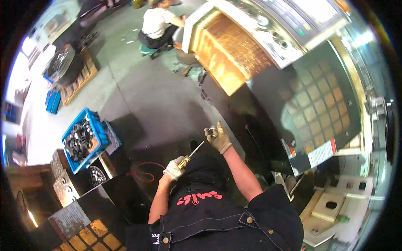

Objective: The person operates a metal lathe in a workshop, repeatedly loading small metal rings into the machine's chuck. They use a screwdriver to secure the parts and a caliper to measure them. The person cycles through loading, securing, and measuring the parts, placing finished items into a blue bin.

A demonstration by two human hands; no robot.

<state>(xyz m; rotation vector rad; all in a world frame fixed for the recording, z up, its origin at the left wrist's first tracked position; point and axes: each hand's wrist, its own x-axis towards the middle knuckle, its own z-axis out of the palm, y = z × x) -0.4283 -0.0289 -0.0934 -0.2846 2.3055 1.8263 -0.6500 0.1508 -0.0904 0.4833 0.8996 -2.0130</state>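
In my gloved left hand (173, 169) is a screwdriver (184, 162) with a yellow and black handle. Its thin metal shaft points up and to the right, toward my other hand. My right hand (220, 140), in a soiled glove, grips a small metal ring (212, 131) between thumb and fingers. The screwdriver's tip is a short way from the ring and does not touch it. Both hands are in front of my dark apron, above the floor.
At left stands a blue crate (87, 140) full of dark metal parts. A red hose (144, 178) lies on the floor. To the right is a machine with a dark grid-marked panel (318, 104). Farther off, a person (157, 25) sits on a low stool beside an orange-brown machine bed (232, 46).
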